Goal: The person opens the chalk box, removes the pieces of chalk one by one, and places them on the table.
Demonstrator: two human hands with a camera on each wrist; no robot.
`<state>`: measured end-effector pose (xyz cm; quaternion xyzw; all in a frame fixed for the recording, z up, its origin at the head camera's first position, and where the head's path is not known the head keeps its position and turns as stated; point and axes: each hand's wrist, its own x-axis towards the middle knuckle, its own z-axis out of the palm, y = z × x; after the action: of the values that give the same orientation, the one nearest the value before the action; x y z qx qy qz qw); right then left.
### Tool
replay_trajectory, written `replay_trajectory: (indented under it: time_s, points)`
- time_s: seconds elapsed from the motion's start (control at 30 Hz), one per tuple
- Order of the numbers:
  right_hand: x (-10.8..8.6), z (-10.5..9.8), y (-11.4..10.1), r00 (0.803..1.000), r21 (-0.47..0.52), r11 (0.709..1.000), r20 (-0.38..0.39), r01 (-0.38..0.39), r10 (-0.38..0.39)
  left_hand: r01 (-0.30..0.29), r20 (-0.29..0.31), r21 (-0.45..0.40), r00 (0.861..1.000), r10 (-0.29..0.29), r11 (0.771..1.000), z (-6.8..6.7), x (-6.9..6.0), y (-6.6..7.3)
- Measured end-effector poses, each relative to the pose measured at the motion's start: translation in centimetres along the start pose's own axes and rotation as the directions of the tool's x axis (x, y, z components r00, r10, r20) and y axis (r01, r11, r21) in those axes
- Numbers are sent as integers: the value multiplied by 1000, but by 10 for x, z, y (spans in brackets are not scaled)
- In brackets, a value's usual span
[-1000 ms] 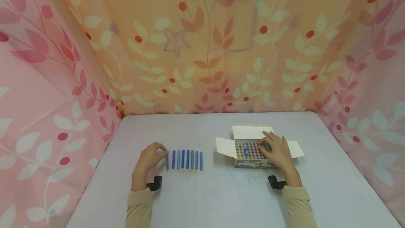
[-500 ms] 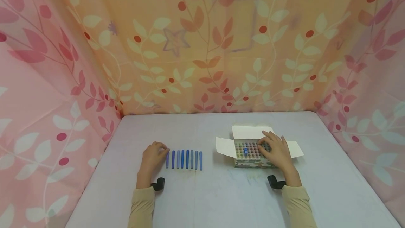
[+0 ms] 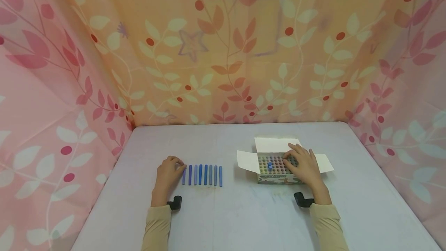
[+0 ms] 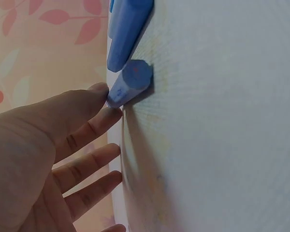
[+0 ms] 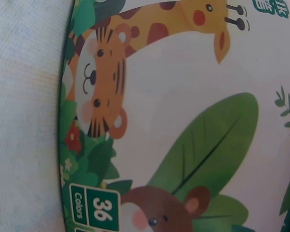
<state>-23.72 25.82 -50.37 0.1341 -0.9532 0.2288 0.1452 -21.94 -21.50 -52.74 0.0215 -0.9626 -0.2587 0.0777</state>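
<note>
In the head view, a row of several blue crayons lies side by side left of the table's middle. My left hand (image 3: 170, 172) has its thumb and forefinger at the far end of the leftmost crayon (image 3: 184, 177). Up close in the left wrist view, that angular blue crayon (image 4: 137, 76) is pinched at its far end while the other fingers stay loosely spread. My right hand (image 3: 304, 165) is over the right part of an open cardboard box (image 3: 275, 179), thumb and forefinger tips close together; whether anything is between them is hidden. Blue crayon ends (image 3: 270, 165) stick up in the box.
The box's flaps (image 3: 247, 161) are folded outward, and its inside shows rows of round holes. Its printed side, with animals and "36 Colors" (image 5: 94, 208), fills much of the right wrist view. A whitish cloth (image 3: 230, 220) covers the table; patterned curtains (image 3: 223, 49) surround it.
My left hand and forearm have shifted slightly right, the fingers staying at the leftmost crayon's far end, and its near end has moved slightly away from me. My right hand has stayed over the box.
</note>
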Motion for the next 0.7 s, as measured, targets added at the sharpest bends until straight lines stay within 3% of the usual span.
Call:
replay_trajectory:
  time_s: [0.3, 0.6, 0.7]
  points:
    - [0, -1, -1, 1000, 2, 1000, 7, -2, 2, -7, -14, -17, 1000, 7, 1000, -1, -1, 5]
    - [1, -1, -2, 1000, -5, 1000, 8, -5, 5, -48, -35, -18, 998, 47, 999, -4, 3, 20]
    - [1, -2, -2, 1000, -4, 1000, 8, -4, 4, -90, -54, -6, 995, 89, 996, -6, 4, 28]
